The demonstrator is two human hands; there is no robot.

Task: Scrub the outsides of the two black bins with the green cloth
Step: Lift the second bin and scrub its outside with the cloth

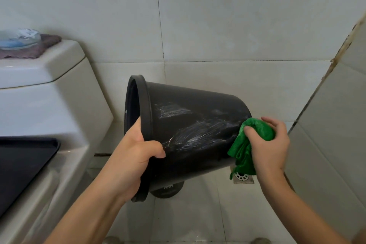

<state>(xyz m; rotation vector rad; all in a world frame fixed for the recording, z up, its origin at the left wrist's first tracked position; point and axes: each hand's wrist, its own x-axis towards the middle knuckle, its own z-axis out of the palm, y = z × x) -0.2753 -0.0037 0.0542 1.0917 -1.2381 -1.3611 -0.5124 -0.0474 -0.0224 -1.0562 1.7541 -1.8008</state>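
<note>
A black bin (190, 109) is held on its side in the air, mouth to the left, base to the right, with wet soapy streaks across its wall. My left hand (136, 154) grips its rim, thumb on the outside and fingers inside. My right hand (271, 144) clutches the bunched green cloth (255, 134) and presses it against the bin's base edge. Part of a second black object (168, 190) shows on the floor just below the held bin; most of it is hidden.
A white toilet tank (39, 77) stands at left with a folded towel and a bowl (19, 38) on top. A black tray (19, 164) lies on the toilet lid. A floor drain (243, 178) sits below my right hand. Tiled walls close in behind and right.
</note>
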